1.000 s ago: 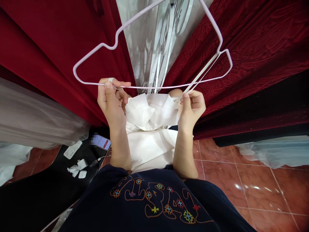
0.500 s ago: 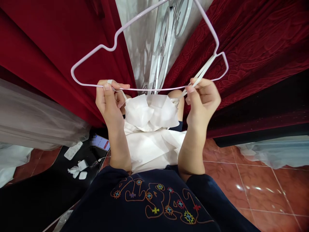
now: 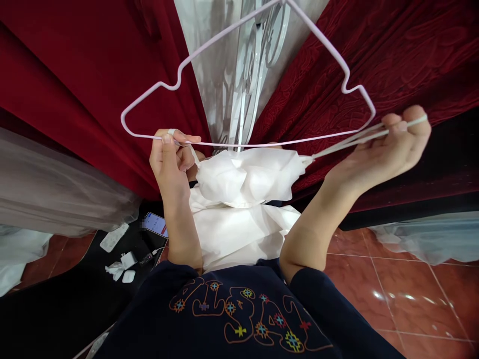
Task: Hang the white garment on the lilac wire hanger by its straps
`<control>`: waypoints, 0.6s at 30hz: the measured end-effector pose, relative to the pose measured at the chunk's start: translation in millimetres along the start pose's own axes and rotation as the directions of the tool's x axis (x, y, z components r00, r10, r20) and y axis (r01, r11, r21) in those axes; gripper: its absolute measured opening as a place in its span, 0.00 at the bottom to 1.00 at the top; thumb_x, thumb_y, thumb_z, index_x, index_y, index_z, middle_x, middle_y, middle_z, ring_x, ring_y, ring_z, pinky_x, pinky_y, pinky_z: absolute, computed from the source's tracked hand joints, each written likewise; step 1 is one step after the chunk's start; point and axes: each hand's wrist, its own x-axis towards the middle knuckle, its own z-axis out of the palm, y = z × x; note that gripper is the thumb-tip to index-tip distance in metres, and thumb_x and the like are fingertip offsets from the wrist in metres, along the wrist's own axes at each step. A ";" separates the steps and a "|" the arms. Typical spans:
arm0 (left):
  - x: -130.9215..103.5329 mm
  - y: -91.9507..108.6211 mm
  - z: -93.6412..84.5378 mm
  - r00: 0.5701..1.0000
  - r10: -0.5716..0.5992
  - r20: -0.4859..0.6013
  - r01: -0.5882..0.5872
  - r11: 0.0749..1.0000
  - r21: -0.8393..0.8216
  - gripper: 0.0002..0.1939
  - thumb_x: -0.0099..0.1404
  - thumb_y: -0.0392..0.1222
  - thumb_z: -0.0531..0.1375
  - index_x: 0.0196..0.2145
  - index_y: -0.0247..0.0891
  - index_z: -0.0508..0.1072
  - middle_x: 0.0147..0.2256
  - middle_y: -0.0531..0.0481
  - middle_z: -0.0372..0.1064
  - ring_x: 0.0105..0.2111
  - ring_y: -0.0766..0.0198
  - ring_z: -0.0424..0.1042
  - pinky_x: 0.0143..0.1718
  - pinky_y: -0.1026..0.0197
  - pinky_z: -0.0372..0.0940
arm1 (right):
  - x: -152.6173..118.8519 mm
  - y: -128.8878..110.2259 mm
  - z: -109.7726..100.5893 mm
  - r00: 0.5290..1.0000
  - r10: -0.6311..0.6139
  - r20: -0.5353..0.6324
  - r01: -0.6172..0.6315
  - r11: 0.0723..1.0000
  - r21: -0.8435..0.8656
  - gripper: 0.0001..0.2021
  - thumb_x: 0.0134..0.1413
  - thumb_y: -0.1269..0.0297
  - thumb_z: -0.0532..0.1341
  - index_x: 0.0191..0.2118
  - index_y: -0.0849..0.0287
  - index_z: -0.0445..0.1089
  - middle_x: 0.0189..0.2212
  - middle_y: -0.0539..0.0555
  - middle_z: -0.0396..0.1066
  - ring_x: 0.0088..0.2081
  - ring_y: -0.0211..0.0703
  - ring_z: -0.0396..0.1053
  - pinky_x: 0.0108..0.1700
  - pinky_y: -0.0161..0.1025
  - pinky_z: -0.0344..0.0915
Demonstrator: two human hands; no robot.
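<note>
A pale pink clothes hanger [image 3: 262, 144] is held up in front of me, its long bar level and its shoulders pointing away. My left hand [image 3: 170, 162] is closed on the left end of that bar, with a strap of the white dress looped over a finger. The white dress [image 3: 249, 174] lies across my lap, ruffled at the top. My right hand [image 3: 392, 144], out to the right beyond the hanger, is closed on the dress's other strap [image 3: 333, 147], which is stretched taut and runs near the hanger's right end.
Red curtains [image 3: 93, 75] hang on both sides of a white metal scrollwork piece [image 3: 249, 75]. At left, a black surface [image 3: 86, 294] holds a lit phone [image 3: 156, 224], a white charger [image 3: 128, 260] and small white items. Red tiles [image 3: 396, 284] cover the floor.
My right hand has moved far right, pulling the strap off the hanger's right notch and stretching it outward. The dress top has spread rightward. The hanger has shifted slightly right; my left hand keeps its grip.
</note>
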 end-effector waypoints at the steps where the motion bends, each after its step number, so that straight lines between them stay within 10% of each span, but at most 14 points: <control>1: 1.9 -1.7 0.4 1.000 0.002 0.014 -0.002 0.999 -0.037 0.20 0.80 0.59 0.62 0.35 0.44 0.72 0.36 0.51 0.81 0.19 0.68 0.54 0.23 0.55 0.48 | -4.5 -1.0 5.9 1.000 -0.004 -0.004 0.004 1.000 0.009 0.27 0.73 0.39 0.58 0.64 0.50 0.75 0.68 0.57 0.72 0.64 0.57 0.80 0.51 0.48 0.86; 10: 9.2 -18.8 4.9 1.000 0.024 0.020 -0.019 0.977 -0.210 0.19 0.77 0.54 0.67 0.32 0.40 0.74 0.34 0.47 0.82 0.17 0.72 0.43 0.19 0.61 0.41 | -26.8 18.3 46.5 0.931 -0.302 -0.206 0.327 0.940 0.100 0.19 0.71 0.50 0.65 0.62 0.48 0.73 0.54 0.51 0.76 0.58 0.46 0.81 0.61 0.54 0.83; 15: 4.2 -17.8 5.2 0.999 0.044 0.020 -0.040 0.986 -0.161 0.19 0.79 0.55 0.66 0.33 0.41 0.74 0.36 0.46 0.83 0.17 0.72 0.42 0.18 0.61 0.40 | -35.1 18.7 67.9 0.968 -0.086 0.234 0.097 0.995 -0.036 0.24 0.70 0.47 0.66 0.66 0.44 0.67 0.49 0.50 0.80 0.53 0.46 0.82 0.64 0.57 0.81; 18: 1.3 -16.1 5.5 0.998 0.054 0.037 -0.049 0.992 -0.119 0.19 0.77 0.55 0.67 0.32 0.40 0.76 0.36 0.45 0.84 0.17 0.72 0.45 0.19 0.62 0.42 | -36.5 26.7 64.5 0.971 -0.026 0.238 0.053 0.992 -0.110 0.27 0.68 0.41 0.65 0.65 0.45 0.67 0.44 0.50 0.80 0.48 0.46 0.83 0.61 0.57 0.81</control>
